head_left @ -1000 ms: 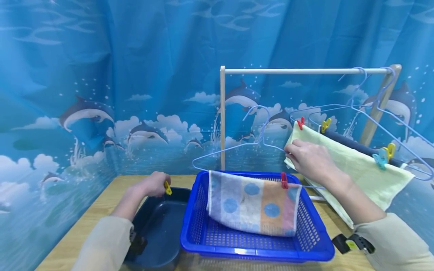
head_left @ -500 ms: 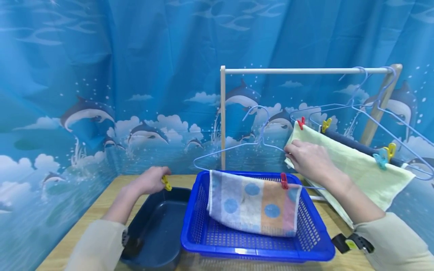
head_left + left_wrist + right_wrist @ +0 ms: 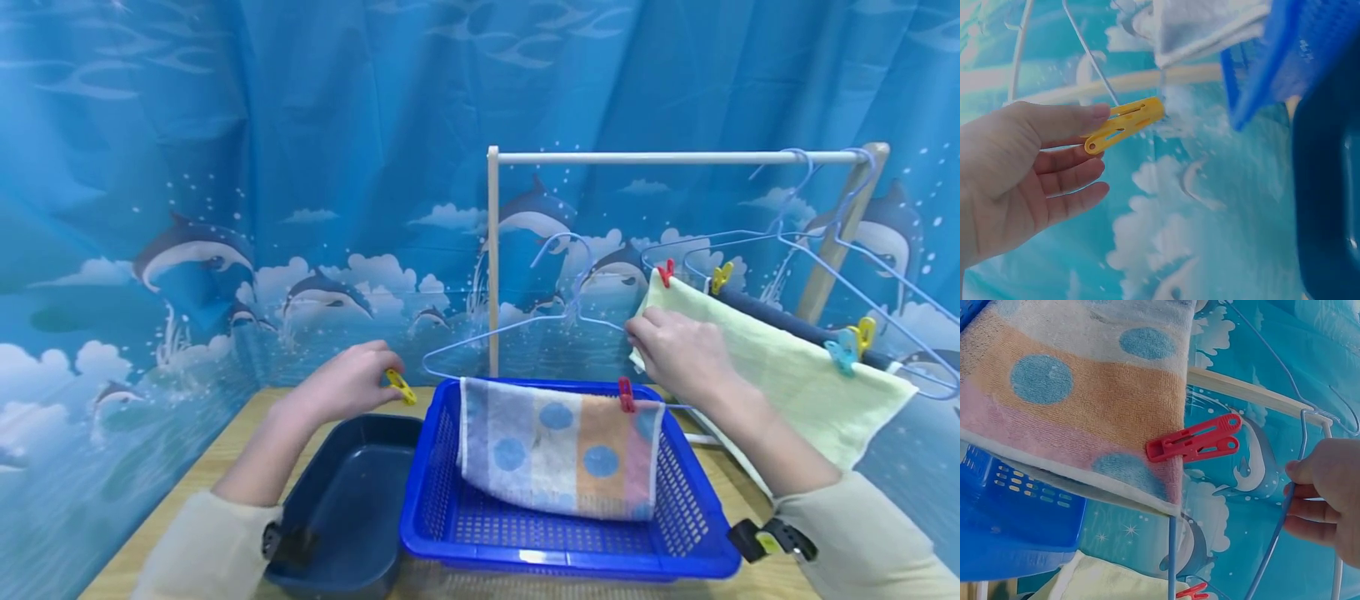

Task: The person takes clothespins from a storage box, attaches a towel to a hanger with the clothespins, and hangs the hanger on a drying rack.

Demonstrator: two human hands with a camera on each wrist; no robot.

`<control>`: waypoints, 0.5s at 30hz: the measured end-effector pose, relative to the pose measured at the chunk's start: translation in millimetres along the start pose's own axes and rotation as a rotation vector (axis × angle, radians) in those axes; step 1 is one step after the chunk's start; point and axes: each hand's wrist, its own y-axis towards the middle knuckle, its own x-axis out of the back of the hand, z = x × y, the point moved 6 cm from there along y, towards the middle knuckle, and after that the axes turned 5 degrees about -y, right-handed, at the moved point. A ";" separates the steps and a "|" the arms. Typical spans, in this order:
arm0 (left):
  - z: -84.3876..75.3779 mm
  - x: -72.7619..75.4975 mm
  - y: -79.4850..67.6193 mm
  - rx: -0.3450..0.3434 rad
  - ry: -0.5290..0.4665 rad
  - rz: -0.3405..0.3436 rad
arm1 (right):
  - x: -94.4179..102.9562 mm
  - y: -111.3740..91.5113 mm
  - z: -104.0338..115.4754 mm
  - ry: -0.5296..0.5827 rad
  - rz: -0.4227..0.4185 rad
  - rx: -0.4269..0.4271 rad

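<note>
Between its thumb and fingers my left hand (image 3: 352,383) pinches a yellow clothespin (image 3: 1125,125), above the back of the dark basin. With my right hand (image 3: 678,350) I grip the right shoulder of a light-blue wire hanger (image 3: 510,330). Over the hanger's lower bar is folded a striped towel (image 3: 555,450) with blue dots, hanging above the blue basket. A red clothespin (image 3: 1194,439) clamps the towel to the bar near its right end. In the left wrist view the yellow clothespin points toward the towel's left corner, a short way off.
A blue perforated basket (image 3: 570,567) stands on the wooden table (image 3: 180,508), with a dark basin (image 3: 345,500) to its left. Behind is a rack (image 3: 637,157). At its right end hang hangers with a pale yellow towel (image 3: 795,392) and a dark cloth (image 3: 772,318), both clipped.
My left hand has risen from the basin and moved right toward the towel, carrying the yellow clothespin. The right hand, hanger and towel have shifted only slightly left.
</note>
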 end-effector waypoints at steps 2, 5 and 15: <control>-11.4 3.3 0.8 -0.019 0.030 -0.011 | -0.5 0.1 0.6 -0.010 0.004 -0.003; -28.6 7.7 3.6 -0.063 0.072 -0.024 | -0.4 0.1 1.2 -0.009 0.003 -0.002; -69.5 5.9 15.9 -0.191 0.137 -0.016 | 2.3 -1.2 -0.2 -0.008 -0.012 -0.001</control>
